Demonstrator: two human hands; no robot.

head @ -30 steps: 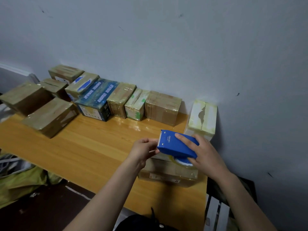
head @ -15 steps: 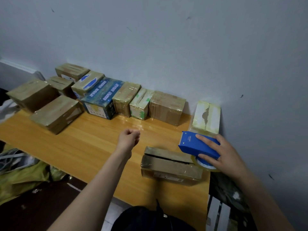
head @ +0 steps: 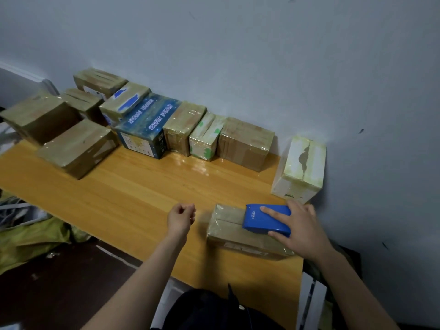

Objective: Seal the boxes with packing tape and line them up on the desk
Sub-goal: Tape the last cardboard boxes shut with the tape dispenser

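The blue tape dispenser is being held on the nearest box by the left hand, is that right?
Not quite: the head view shows the right hand holding the blue tape dispenser on the nearest box; the left hand is off it.

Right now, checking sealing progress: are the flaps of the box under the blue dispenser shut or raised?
Shut: the box flaps lie flat, meeting at a seam, with the dispenser resting on them.

Right hand grips blue tape dispenser atop near box; left hand fisted over desk.
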